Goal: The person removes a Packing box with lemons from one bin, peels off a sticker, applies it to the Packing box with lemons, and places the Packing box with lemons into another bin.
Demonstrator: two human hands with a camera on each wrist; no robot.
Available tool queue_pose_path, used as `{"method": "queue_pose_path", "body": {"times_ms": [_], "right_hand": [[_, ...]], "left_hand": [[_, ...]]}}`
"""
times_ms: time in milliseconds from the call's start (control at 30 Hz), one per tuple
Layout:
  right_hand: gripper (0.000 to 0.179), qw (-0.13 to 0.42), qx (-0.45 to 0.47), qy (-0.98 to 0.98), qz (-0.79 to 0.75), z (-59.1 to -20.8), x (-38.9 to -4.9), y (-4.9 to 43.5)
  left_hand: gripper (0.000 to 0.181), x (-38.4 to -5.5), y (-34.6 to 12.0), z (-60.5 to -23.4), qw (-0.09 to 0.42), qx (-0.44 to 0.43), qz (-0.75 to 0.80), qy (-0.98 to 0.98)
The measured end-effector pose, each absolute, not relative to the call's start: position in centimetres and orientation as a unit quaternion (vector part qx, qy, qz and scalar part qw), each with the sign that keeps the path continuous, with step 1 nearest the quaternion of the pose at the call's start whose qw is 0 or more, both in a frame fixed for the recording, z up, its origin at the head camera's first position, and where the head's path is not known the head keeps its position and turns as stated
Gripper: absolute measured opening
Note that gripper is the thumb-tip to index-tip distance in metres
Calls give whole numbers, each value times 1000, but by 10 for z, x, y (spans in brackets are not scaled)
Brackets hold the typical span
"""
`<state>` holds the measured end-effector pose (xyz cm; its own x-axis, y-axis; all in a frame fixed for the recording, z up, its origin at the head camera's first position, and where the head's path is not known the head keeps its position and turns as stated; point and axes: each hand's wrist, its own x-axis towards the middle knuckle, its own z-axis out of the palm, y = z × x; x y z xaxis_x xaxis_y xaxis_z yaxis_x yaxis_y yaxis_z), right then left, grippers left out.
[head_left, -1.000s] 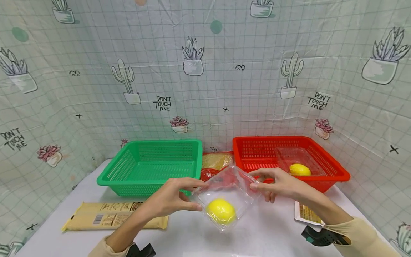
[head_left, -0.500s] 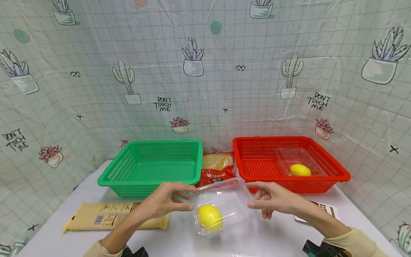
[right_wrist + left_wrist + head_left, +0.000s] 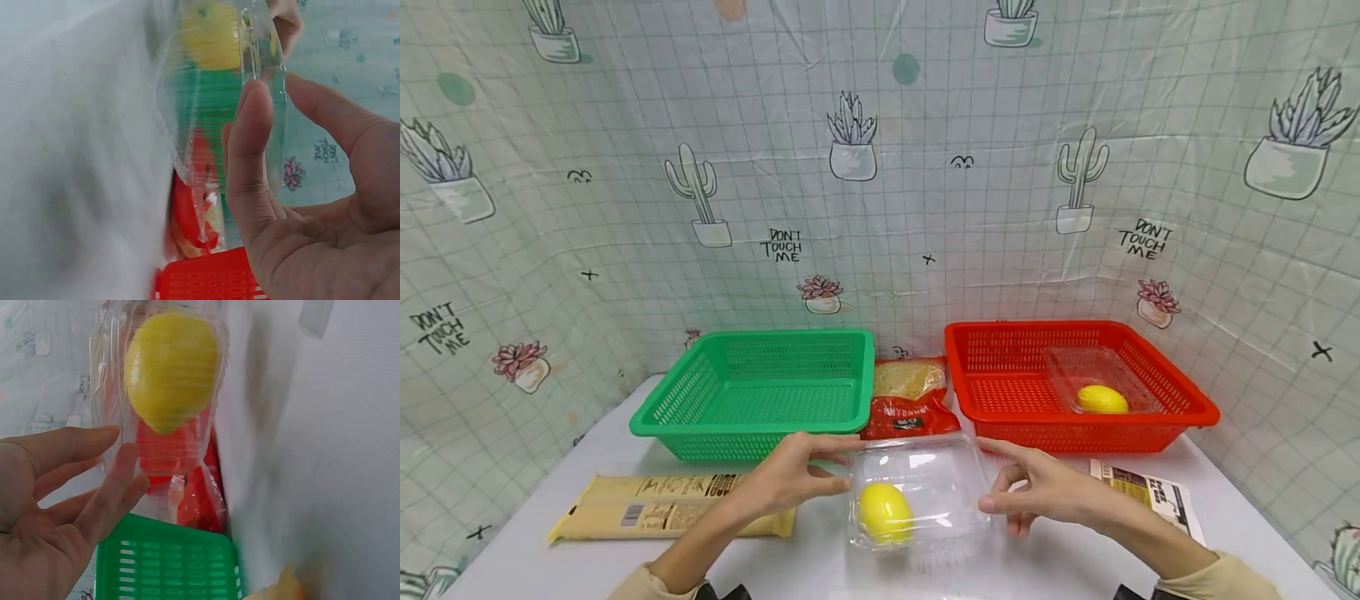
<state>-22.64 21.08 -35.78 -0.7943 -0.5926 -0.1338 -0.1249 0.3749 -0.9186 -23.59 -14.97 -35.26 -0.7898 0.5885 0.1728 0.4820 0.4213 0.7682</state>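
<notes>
The clear plastic box (image 3: 943, 483), turned cornerwise a second ago, now sits squared to the person, and the shiny yellow lemon (image 3: 886, 512) inside has shifted from its near corner to its left end. The left hand (image 3: 793, 473) and right hand (image 3: 1043, 487) each pinch an end between thumb and fingers, holding the box above the white table (image 3: 808, 562), near of the red-and-clear plastic packet (image 3: 906, 408). The box appears to be straightened rather than carried off, with the lemon's weight probably falling mostly to the left hand.
</notes>
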Motion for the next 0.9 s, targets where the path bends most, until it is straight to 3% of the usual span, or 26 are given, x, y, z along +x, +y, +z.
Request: {"method": "queue_pose_path", "body": {"times_ms": [367, 900], "right_hand": [[97, 227, -230, 791, -519, -372, -225, 213], [95, 226, -231, 790, -521, -376, -231, 214]], "left_hand": [[47, -239, -143, -369, 34, 313, 434, 844], [45, -244, -136, -381, 34, 291, 442, 848]]}}
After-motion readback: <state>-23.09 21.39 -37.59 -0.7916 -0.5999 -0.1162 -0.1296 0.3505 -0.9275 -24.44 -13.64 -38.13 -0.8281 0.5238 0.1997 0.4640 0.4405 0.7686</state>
